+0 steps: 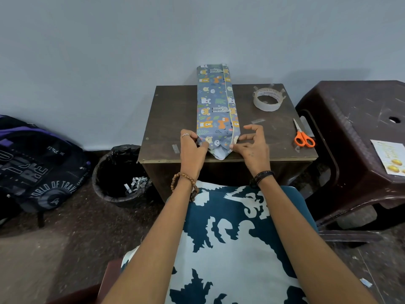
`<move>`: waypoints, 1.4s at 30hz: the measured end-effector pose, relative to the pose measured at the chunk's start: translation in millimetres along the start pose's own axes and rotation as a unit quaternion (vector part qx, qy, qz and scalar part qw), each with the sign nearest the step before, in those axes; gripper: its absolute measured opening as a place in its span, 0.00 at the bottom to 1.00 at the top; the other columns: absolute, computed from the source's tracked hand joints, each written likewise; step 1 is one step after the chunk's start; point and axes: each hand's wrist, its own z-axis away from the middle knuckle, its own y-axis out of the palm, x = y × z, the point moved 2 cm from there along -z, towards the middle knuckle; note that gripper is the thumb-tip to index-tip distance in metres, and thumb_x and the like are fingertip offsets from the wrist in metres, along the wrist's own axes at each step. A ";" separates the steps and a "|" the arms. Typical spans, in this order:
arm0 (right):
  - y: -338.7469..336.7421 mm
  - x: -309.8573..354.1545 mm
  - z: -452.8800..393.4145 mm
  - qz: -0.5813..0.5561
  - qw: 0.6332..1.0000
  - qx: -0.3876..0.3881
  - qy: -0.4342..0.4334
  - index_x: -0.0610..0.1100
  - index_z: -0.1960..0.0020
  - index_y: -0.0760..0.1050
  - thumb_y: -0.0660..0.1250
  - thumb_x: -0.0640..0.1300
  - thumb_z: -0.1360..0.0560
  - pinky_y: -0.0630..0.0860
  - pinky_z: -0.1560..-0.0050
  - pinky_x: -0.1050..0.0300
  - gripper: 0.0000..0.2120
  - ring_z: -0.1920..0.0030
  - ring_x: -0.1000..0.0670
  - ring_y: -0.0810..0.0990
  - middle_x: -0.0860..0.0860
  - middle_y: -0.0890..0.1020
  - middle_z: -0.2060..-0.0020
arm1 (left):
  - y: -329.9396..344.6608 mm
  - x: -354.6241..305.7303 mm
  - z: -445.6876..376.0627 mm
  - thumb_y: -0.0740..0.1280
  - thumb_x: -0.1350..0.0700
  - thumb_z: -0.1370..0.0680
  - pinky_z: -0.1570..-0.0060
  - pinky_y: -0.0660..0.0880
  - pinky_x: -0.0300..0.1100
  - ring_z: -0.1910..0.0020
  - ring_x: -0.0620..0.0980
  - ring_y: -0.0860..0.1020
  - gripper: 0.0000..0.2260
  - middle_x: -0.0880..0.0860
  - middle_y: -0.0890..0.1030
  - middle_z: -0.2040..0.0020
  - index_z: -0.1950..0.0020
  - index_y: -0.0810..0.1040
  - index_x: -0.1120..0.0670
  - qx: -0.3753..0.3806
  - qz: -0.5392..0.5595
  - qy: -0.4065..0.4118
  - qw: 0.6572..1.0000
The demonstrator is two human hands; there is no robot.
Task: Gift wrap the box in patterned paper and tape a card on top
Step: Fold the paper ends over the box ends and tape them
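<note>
Box (215,106) sits mid-frame on the counter (171,119), left hand (192,148) and right hand (252,145) fingers pinching the near-end flaps, and honestly with the tape roll (267,98) way upper right, letting go to grab it could pop those folds open.

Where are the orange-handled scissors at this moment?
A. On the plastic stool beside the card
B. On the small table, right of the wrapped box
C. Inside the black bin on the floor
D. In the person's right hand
B: the scissors lie on the small table, right of the wrapped box, and neither hand touches them.
</note>
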 end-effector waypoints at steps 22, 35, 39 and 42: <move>-1.0 -1.5 -18.0 0.374 0.906 -0.017 -0.199 0.43 0.45 0.74 0.70 0.46 0.28 0.67 0.62 0.59 0.14 0.51 0.46 0.78 0.47 0.76 0.48 | -6.3 -8.3 -3.7 0.68 0.61 0.25 0.47 0.71 0.35 0.43 0.46 0.76 0.16 0.49 0.70 0.31 0.37 0.75 0.55 0.006 -0.202 0.163 0.966; -1.3 -0.8 -13.9 0.407 0.884 -0.035 -0.228 0.41 0.48 0.76 0.71 0.45 0.29 0.67 0.67 0.59 0.13 0.55 0.45 0.79 0.46 0.77 0.53 | -4.5 -12.3 6.9 0.65 0.71 0.32 0.61 0.75 0.41 0.38 0.52 0.72 0.10 0.56 0.72 0.36 0.57 0.78 0.58 0.067 -0.347 0.297 0.887; -0.9 0.2 -13.5 0.408 0.887 -0.029 -0.214 0.42 0.45 0.75 0.70 0.46 0.27 0.66 0.66 0.59 0.13 0.54 0.44 0.78 0.46 0.76 0.51 | -5.3 -12.2 10.9 0.65 0.68 0.31 0.56 0.73 0.40 0.33 0.50 0.66 0.12 0.54 0.65 0.30 0.50 0.77 0.58 0.104 -0.382 0.274 0.876; -1.3 -0.1 -13.7 0.409 0.888 -0.025 -0.209 0.42 0.44 0.75 0.69 0.47 0.27 0.67 0.65 0.59 0.14 0.52 0.45 0.78 0.46 0.76 0.50 | -4.1 -12.9 11.6 0.65 0.65 0.29 0.59 0.74 0.39 0.34 0.49 0.68 0.09 0.52 0.64 0.30 0.50 0.74 0.58 0.107 -0.376 0.260 0.883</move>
